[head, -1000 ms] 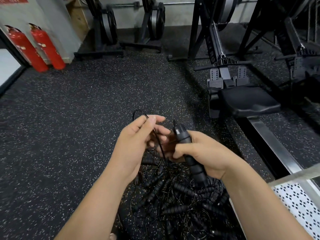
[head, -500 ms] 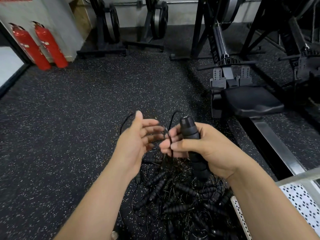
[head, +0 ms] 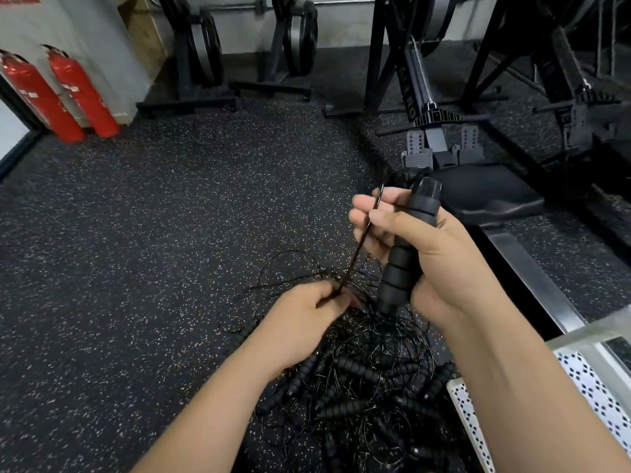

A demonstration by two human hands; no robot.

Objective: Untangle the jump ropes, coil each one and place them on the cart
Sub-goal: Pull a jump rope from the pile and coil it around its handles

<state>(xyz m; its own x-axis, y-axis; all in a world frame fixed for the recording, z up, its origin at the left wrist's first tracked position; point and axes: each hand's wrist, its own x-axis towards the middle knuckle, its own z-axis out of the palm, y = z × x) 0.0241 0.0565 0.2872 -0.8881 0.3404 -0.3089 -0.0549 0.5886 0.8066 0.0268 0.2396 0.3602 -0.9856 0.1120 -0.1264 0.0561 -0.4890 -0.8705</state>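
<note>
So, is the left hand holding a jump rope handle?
No, the left hand pinches only the thin cord; the right hand grips the handle.

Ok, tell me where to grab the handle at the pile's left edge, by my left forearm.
Grip the handle round its ribbed middle, wrapping across its length, and come in from the left, the bare floor side. It lies flat and slanted at the edge of the pile, so that side looks free of cords. The tangle crowds its right side.

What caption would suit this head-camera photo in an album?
Right hand grips a jump-rope handle while left hand pinches the cord above the tangled pile.
</note>
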